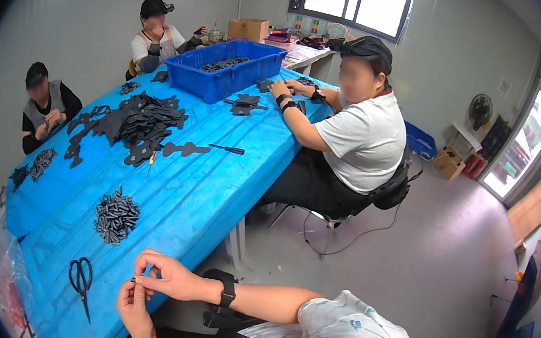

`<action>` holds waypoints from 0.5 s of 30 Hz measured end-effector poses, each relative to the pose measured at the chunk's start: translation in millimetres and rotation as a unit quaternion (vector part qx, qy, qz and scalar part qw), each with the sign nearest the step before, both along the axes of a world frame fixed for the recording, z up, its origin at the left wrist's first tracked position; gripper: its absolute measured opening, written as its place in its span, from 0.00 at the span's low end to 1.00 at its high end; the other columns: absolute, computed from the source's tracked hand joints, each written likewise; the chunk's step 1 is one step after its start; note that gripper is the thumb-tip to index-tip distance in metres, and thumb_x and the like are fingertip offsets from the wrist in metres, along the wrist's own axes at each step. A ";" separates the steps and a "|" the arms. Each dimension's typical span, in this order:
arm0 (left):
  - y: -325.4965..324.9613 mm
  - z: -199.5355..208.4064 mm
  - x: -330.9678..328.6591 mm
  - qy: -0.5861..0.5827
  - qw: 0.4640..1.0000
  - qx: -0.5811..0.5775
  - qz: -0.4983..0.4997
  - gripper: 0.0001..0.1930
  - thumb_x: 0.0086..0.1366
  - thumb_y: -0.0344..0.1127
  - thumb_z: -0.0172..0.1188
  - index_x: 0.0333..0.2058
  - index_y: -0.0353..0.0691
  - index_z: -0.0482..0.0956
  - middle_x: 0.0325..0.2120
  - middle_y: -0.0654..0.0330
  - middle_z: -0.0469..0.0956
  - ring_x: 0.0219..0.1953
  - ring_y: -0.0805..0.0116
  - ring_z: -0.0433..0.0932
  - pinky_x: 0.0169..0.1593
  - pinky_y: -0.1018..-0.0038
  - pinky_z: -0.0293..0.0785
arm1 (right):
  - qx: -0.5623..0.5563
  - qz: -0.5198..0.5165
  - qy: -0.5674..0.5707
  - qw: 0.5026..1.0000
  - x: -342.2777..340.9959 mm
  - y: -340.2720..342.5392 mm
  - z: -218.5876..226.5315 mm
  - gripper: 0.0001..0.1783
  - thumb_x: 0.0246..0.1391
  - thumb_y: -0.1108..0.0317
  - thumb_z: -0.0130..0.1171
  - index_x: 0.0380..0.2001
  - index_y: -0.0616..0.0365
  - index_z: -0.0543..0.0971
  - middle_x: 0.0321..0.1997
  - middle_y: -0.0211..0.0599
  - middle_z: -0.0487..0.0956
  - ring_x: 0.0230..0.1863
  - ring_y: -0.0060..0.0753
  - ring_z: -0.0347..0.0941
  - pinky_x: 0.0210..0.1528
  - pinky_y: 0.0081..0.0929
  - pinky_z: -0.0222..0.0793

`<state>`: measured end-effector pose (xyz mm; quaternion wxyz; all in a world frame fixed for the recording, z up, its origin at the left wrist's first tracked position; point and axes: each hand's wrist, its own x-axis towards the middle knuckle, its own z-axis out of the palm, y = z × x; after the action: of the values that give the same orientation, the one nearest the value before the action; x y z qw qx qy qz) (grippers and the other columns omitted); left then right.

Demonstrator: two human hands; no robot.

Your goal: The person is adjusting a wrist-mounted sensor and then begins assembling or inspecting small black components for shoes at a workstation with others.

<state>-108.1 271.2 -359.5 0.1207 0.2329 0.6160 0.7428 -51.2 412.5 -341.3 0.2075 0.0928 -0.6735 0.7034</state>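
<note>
Over the near edge of the blue-covered table (174,214), my right hand (166,276) and my left hand (137,311) meet fingertip to fingertip. Both are closed in a pinch around a small dark piece (133,280), mostly covered by the fingers, so its kind is hard to make out. Black-handled scissors (80,284) lie to the left of my hands, blades pointing toward me. Beyond them is a heap of short dark grey cylindrical pieces (116,216).
Flat black cut-out pieces (138,119) are piled mid-table, near a black screwdriver (226,149) and a yellow-handled tool (152,160). A blue crate (194,77) stands farther back. Co-workers sit at the right (363,133), far end (154,40) and left (49,104). Plastic bags (2,264) crowd the left edge.
</note>
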 end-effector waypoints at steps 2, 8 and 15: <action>0.1 2.2 2.6 0.003 1.000 -0.017 0.020 0.05 0.66 0.30 0.56 0.33 0.35 0.76 0.24 0.64 0.75 0.25 0.80 0.70 0.30 0.84 0.64 | -0.072 0.051 -0.016 0.996 4.6 -2.4 5.7 0.07 0.57 0.69 0.57 0.32 0.58 0.70 0.38 0.29 0.68 0.32 0.16 0.66 0.32 0.15 0.63; -5.3 3.1 8.4 0.021 0.999 -0.021 -0.019 0.05 0.67 0.29 0.55 0.37 0.33 0.73 0.27 0.64 0.74 0.27 0.81 0.70 0.32 0.85 0.65 | -0.025 0.023 -0.013 0.999 8.1 -3.2 -1.2 0.06 0.56 0.70 0.56 0.32 0.58 0.70 0.38 0.30 0.68 0.29 0.16 0.68 0.31 0.15 0.63; -2.4 -0.7 15.4 0.016 1.000 -0.002 -0.026 0.04 0.67 0.28 0.54 0.35 0.33 0.72 0.26 0.64 0.73 0.27 0.82 0.70 0.31 0.85 0.64 | 0.003 0.028 -0.040 0.999 10.5 1.2 -9.1 0.07 0.54 0.70 0.58 0.34 0.57 0.70 0.40 0.29 0.68 0.35 0.20 0.65 0.34 0.17 0.62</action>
<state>-92.7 268.8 -360.3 0.1310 0.2607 0.6132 0.7341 -40.7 413.8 -350.4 0.1599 0.0841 -0.6806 0.7100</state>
